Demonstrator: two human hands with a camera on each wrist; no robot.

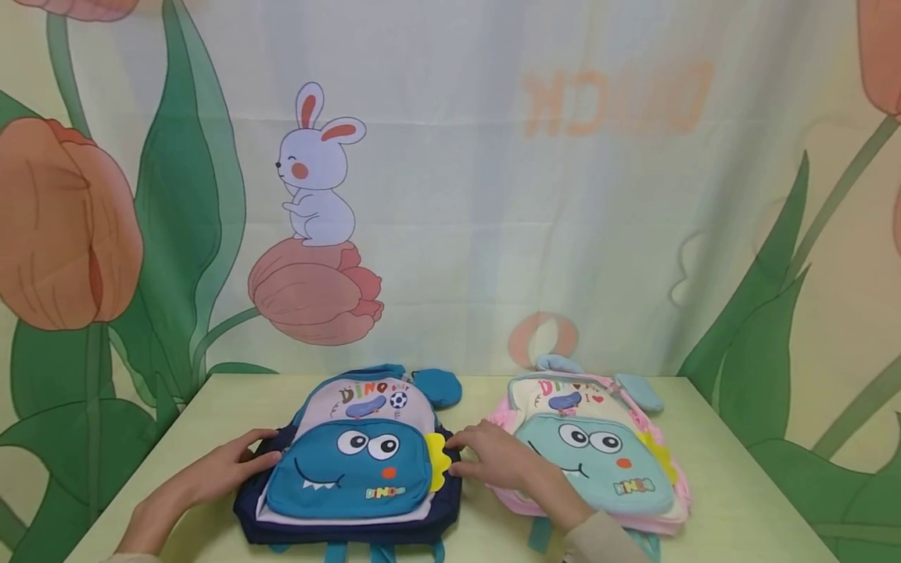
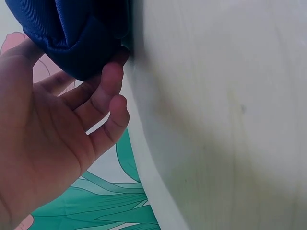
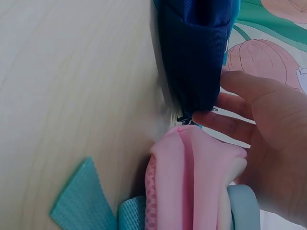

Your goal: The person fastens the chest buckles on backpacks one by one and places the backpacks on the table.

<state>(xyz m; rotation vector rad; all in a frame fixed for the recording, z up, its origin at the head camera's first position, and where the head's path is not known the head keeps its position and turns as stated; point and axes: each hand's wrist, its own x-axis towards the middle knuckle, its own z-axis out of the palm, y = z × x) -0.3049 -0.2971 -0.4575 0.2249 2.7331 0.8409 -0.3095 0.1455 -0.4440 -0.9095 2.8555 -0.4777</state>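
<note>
A blue backpack (image 1: 352,477) with a dinosaur face, yellow spikes and navy sides lies front up on the table. My left hand (image 1: 218,469) holds its left side, with the thumb on the front. In the left wrist view the fingers (image 2: 112,79) bend around the navy fabric (image 2: 81,43). Across from it, my right hand (image 1: 503,457) holds the right side near the yellow spikes. The right wrist view shows that thumb and the fingers at the navy side panel (image 3: 194,57). Beside it lies a pink and mint backpack (image 1: 598,469), partly behind my right forearm.
The pale table (image 1: 739,485) ends at a curtain (image 1: 450,195) printed with tulips and a rabbit. Small pouches hang at the top right of both bags. Straps stick out below, including a teal strap (image 3: 86,196) near the pink side.
</note>
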